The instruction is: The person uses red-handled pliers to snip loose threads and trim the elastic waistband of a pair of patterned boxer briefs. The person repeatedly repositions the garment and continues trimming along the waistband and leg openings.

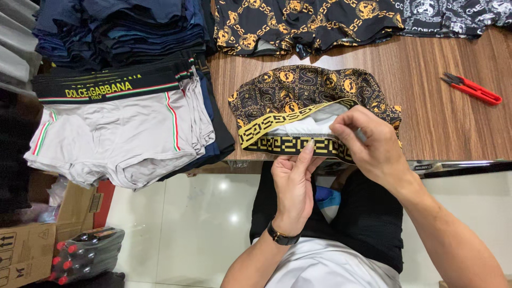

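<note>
Both hands, left hand and right hand, pinch the yellow patterned waistband of black-and-gold printed briefs at the wooden table edge; keeping the band taut likely aids inspection.

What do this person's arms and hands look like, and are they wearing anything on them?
Both forearms are bare, with no sleeves or gloves in view. The left hand has a black watch strapped at the wrist. The right hand wears nothing that shows, and no rings appear on the fingers.
</note>
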